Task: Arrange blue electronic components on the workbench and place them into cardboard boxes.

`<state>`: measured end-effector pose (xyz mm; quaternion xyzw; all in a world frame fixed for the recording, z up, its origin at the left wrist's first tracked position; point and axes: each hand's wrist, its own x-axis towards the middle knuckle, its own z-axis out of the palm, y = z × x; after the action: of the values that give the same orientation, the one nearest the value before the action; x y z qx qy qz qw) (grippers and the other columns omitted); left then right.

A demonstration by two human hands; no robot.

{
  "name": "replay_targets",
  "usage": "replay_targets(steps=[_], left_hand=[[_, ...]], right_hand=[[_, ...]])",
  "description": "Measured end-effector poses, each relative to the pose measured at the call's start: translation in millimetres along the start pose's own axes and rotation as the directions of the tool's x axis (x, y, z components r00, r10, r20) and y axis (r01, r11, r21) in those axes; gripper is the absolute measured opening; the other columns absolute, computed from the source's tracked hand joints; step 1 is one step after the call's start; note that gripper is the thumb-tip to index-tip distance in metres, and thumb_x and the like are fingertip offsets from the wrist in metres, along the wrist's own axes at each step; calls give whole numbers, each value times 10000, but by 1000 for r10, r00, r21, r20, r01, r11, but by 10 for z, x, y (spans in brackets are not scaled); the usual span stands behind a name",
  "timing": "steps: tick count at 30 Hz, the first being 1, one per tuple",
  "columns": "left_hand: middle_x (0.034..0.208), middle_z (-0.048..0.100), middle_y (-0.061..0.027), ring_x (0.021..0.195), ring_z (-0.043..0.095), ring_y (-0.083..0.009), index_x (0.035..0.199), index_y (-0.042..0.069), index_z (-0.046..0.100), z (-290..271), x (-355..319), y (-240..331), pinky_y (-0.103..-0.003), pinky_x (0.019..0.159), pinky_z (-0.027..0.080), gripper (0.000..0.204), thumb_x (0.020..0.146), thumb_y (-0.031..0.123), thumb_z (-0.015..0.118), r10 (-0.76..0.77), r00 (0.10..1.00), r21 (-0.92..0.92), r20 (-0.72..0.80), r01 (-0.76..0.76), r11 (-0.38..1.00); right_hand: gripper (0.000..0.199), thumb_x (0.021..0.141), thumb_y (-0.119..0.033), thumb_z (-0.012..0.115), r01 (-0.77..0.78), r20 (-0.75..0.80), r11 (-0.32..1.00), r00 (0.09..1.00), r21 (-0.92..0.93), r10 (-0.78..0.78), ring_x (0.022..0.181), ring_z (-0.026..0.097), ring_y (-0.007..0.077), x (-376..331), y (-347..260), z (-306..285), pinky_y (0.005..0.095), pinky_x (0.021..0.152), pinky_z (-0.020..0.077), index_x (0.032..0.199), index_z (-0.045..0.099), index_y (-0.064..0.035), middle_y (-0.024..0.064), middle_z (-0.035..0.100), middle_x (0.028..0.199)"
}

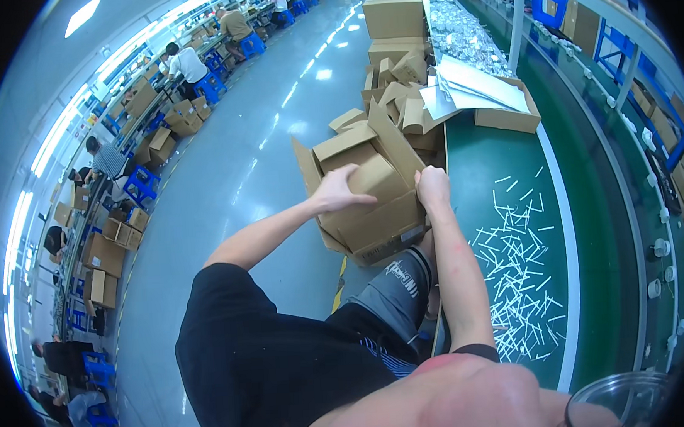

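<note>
Cardboard carton (375,229) seems steadied by our left hand (342,192), fingers spread on it, right hand (433,189) clenched around its edge.

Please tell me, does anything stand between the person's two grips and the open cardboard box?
Nothing visible does. The right grip is closed on the right edge of the open cardboard box, and the left grip, thumb spread, lies over its left side.

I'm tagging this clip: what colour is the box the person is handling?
The box is brown cardboard, best seen in the head view.
</note>
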<state>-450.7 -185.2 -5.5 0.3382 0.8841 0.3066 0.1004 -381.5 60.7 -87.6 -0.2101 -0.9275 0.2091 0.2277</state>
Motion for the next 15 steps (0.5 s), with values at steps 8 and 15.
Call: replay_targets(steps=[8,15], left_hand=[[1146,697,-150,936,686,-216,1296,20,598,-539,-300,-542,-317,810,557,460,867,93,746,-314,861,-834,-399,-198,516],[1295,669,-92,1108,660,-239,1402,77,563,-405,-635,-821,-391,927,536,493,964,283,655,-412,679,-719,-607,-691,-80]], right_hand=[[358,903,-250,659,1,-25,1000,1000,21,-1,628,667,451,2,-30,-24,506,630,555,797,721,87,260,701,736],[396,922,-277,635,2,-12,1000,1000,4,-2,618,648,469,21,0,14,519,617,537,797,715,91,273,695,740]])
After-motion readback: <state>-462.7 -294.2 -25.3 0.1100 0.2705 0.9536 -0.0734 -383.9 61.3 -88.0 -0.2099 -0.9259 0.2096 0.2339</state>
